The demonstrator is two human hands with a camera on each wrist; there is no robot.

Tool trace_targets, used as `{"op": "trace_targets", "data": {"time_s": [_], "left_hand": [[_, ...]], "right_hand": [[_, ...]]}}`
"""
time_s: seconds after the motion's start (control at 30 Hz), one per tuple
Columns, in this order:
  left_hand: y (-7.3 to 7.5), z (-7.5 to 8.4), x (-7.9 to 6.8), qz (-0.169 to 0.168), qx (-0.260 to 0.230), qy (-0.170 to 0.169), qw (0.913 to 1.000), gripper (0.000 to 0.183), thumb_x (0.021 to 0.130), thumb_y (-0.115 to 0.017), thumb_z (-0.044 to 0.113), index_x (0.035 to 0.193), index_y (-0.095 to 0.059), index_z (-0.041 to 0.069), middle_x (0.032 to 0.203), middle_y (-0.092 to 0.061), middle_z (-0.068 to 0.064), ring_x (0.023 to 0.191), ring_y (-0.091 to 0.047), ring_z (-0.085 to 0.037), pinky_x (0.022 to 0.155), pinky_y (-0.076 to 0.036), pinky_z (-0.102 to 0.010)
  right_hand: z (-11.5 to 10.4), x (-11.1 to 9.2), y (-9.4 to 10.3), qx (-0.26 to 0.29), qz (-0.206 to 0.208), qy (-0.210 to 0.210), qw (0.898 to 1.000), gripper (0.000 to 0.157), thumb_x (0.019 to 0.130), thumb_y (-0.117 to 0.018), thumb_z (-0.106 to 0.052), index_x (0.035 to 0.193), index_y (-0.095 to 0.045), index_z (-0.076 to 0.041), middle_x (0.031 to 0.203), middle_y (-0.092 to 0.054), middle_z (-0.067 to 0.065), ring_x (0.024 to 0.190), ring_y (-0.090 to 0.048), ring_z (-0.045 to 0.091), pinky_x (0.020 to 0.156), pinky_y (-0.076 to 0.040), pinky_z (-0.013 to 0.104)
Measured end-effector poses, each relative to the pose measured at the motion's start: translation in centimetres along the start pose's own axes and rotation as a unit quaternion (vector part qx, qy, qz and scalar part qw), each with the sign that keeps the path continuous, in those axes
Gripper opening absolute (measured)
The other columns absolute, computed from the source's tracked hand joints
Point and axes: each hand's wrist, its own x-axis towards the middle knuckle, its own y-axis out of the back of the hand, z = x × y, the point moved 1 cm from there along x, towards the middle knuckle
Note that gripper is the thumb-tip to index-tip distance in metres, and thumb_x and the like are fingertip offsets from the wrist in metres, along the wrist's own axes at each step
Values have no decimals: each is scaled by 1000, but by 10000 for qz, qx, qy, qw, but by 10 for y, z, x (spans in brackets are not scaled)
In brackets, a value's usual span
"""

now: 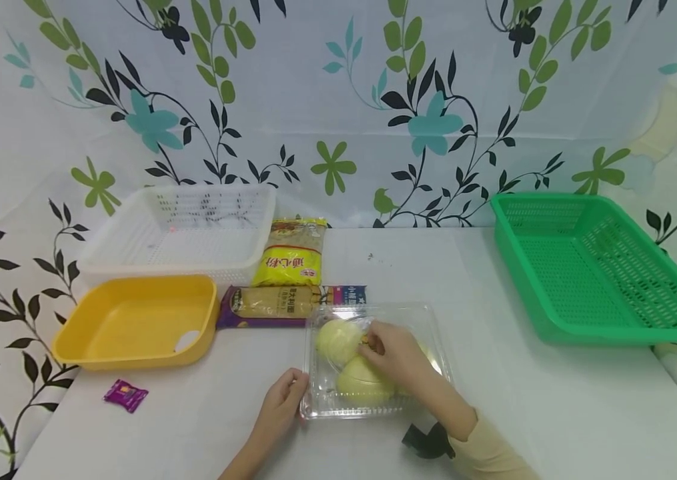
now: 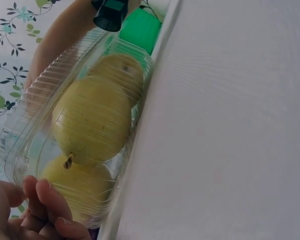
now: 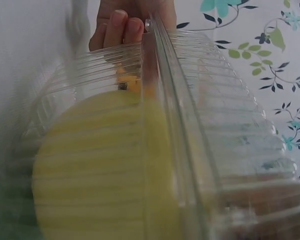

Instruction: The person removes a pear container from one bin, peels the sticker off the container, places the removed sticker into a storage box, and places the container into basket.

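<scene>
A clear plastic clamshell box [image 1: 434, 360] holds several yellow-green pears [image 1: 365, 383]. Its lid lies over them; whether the catch is fastened I cannot tell. My left hand [image 1: 284, 400] grips the box's left edge near the front corner, fingers curled. In the left wrist view this hand [image 2: 40, 212] sits beside the ribbed side, close to a pear [image 2: 92, 120] with a dark stem. Over the lid, my right hand [image 1: 398, 357] pinches a small yellow-orange thing [image 1: 365, 339], too small to name. Ribbed plastic and a pear [image 3: 100, 170] fill the right wrist view.
Behind the box lie a pasta pack [image 1: 272, 303] and a yellow food bag [image 1: 291, 257]. A yellow basket [image 1: 128, 320] and a white basket [image 1: 194, 240] stand left, with a purple wrapped sweet [image 1: 125, 395] in front. A green basket [image 1: 590, 280] stands right.
</scene>
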Motion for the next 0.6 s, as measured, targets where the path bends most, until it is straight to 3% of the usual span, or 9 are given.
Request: {"op": "trace_targets", "data": {"time_s": [0.13,0.37,0.6], "left_hand": [[0,0,1,-29,-14,-4,10000,28,96,-43,23,92,-50,-4,56,-47,-1,49,-43,-10,46,-38,-22],[1,-1,2,-41,82,-73,9999,27,96,-42,22,92,-50,-3,55,-45,0,49,-41,-10,46,-35,-20],[2,-3,1,-60,68,-60,9999,25,96,-42,21,91,-51,-2,53,-44,-1,46,-41,-10,44,-36,-21]], "right_hand": [[-1,1,1,-82,165,90,9998,19,77,-62,-7,66,-47,-13,56,-39,-9,51,-36,7,45,-35,21],[-3,1,1,-272,-208,-114,9993,33,77,-70,-27,65,-42,-15,55,-36,-8,51,-32,7,44,-31,21],[-2,1,-1,-354,3,40,9994,20,78,-59,-9,65,-45,-15,55,-37,-10,49,-35,6,44,-34,20]]}}
